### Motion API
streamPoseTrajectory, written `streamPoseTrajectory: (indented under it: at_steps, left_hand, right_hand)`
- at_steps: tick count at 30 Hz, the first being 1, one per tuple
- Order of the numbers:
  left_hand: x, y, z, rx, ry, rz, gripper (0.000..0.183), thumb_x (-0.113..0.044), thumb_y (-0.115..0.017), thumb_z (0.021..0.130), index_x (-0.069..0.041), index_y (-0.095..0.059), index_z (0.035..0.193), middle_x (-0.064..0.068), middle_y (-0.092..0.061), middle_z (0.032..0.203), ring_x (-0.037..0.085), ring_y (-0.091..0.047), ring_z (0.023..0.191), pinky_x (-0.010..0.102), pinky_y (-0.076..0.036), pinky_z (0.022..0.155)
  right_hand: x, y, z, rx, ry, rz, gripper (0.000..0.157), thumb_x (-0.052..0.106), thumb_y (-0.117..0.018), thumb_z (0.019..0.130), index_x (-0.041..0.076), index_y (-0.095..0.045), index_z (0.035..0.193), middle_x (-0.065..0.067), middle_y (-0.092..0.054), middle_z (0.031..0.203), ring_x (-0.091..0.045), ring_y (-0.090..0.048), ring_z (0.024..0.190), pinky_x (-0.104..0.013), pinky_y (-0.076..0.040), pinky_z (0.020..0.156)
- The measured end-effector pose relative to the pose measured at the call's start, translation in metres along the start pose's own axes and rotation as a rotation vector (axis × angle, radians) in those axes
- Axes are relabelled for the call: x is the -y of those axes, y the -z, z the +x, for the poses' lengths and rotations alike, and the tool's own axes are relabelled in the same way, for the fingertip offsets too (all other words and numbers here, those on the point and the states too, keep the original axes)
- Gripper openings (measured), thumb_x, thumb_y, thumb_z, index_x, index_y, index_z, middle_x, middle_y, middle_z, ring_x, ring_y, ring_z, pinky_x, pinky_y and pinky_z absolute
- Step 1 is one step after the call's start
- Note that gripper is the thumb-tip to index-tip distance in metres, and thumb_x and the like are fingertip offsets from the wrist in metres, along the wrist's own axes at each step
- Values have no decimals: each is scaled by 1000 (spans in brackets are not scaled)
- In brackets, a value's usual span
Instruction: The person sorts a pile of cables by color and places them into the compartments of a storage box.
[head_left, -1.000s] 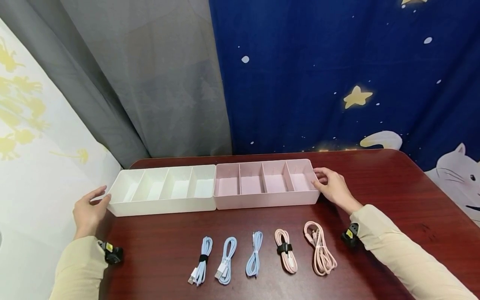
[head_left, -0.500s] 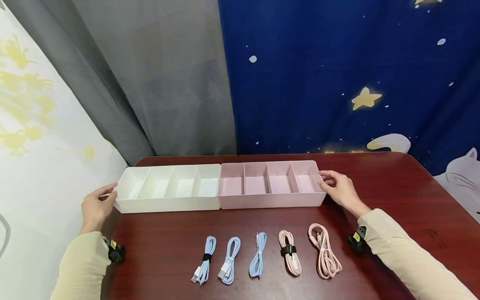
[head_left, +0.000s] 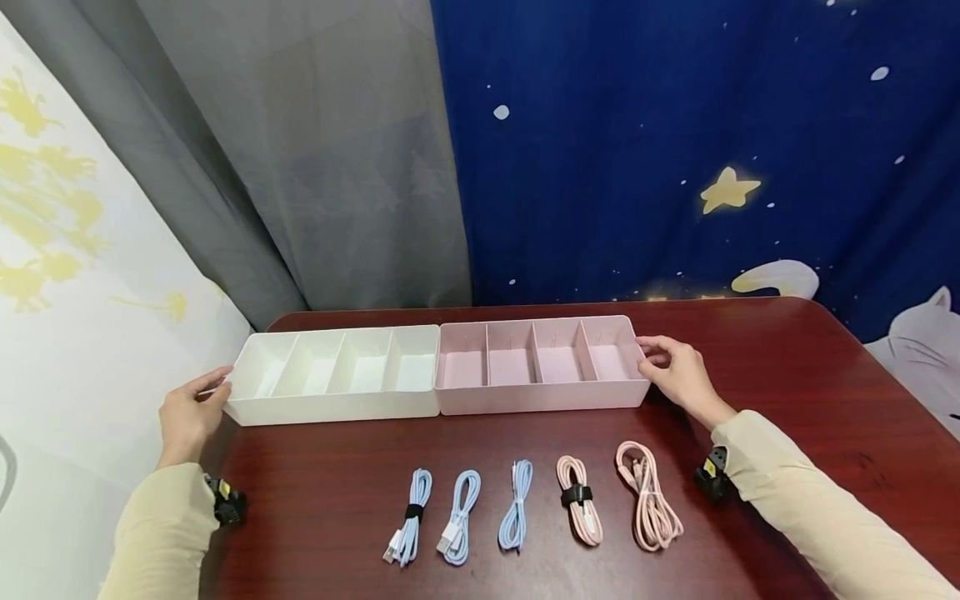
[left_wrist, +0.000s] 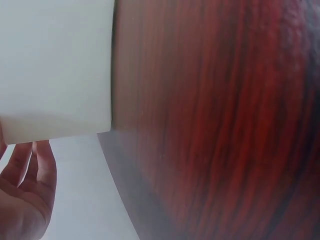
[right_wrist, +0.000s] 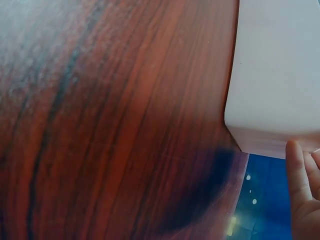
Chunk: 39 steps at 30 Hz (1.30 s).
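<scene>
A white divided storage box [head_left: 337, 408] and a pink divided storage box [head_left: 540, 398] stand end to end on the table, with bare compartments. My left hand [head_left: 187, 418] touches the white box's left end; in the left wrist view its fingers [left_wrist: 46, 162] reach that end wall. At the pink box's right end, my right hand [head_left: 684, 379] rests its fingertips on the wall, and a finger [right_wrist: 296, 170] shows there in the right wrist view. Closer to me lie three coiled blue cables [head_left: 459, 518] and two coiled pink cables [head_left: 652, 504].
Beneath everything is a dark red wooden table [head_left: 322, 483]. A grey curtain [head_left: 360, 167] and a blue starry curtain [head_left: 600, 150] hang behind it. To the left is a white surface with yellow prints [head_left: 90, 350]. Black straps bind one blue cable [head_left: 412, 521] and one pink cable [head_left: 579, 504].
The whole head view has shifted slightly. Both hands keep their places at the outer ends of the boxes, and the boxes and cables look unmoved on the table.
</scene>
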<state>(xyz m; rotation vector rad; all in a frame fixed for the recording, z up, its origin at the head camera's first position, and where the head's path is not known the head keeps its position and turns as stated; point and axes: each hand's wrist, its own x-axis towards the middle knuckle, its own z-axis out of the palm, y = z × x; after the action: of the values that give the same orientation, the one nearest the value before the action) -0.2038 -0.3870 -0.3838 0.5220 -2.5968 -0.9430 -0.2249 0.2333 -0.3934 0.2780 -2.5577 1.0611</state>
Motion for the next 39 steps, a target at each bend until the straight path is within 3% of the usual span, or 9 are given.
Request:
streamPoseTrajectory:
  at_steps: [8, 17, 24, 34, 39]
  left_hand:
    - [-3, -3, -2, 4, 17, 4, 35, -19, -48, 90, -6, -55, 121, 21, -57, 110, -17, -35, 60, 9, -38, 51]
    - [-10, -4, -5, 45, -33, 12, 36, -21, -47, 90, -5, -55, 122, 22, -58, 109, -16, -36, 63, 9, -39, 51]
    - [-17, -7, -11, 22, -103, 8, 33, -17, -49, 89, -3, -57, 118, 22, -60, 103, -17, -38, 60, 10, -39, 50]
    - [-28, -13, -23, -5, -159, 41, 29, -15, -51, 88, -5, -61, 114, 17, -63, 95, -9, -42, 61, 12, -37, 52]
    - [-34, -19, -33, -25, -157, 45, 29, -12, -52, 88, -6, -61, 114, 17, -63, 94, 5, -49, 67, 15, -37, 52]
  right_hand:
    - [0, 0, -1, 4, 10, 13, 33, -5, -60, 72, -7, -61, 105, -20, -63, 86, -23, -63, 71, -24, -48, 63]
    - [-7, 8, -4, 0, 10, -3, 32, -2, -60, 74, -7, -60, 106, -21, -63, 86, -17, -63, 69, -10, -41, 61]
    - [-12, 17, -5, 3, 12, -11, 32, -1, -60, 74, -7, -60, 106, -22, -63, 87, -17, -63, 69, -6, -39, 61]
    - [-17, 31, -13, 26, -17, -33, 32, -1, -60, 76, -6, -59, 108, -23, -62, 91, -16, -63, 71, -6, -39, 61]
    - [-22, 40, -16, 29, -28, -24, 32, 1, -58, 78, -6, -58, 110, -23, -61, 93, -13, -62, 72, -4, -38, 59]
